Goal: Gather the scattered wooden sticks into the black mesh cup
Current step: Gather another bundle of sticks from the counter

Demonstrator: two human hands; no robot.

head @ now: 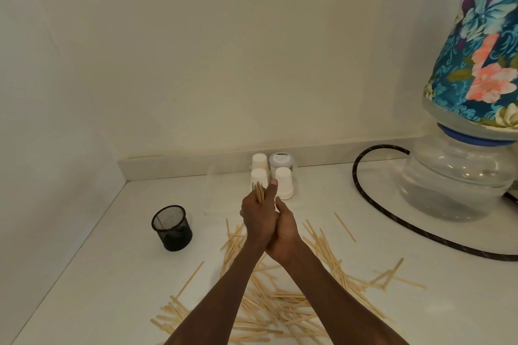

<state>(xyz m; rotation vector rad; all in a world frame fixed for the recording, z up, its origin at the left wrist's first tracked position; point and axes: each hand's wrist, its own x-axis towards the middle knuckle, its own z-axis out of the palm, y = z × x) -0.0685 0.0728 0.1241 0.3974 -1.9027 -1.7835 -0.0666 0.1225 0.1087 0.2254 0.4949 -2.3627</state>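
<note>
A small bundle of sticks (259, 192) is being clamped upright in the left hand (256, 218), fingers closed around it, likely being squared by the right hand (283, 232), its fingers curled against the left, for the cup (171, 228).

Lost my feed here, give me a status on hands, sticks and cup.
Left hand shut on a bundle, right hand pressed beside it. Most sticks on the counter. Cup upright at left, path clear.

left hand (256, 218) bare | right hand (283, 232) bare | forearms bare, no sleeves | no rings, watch or gloves
</note>
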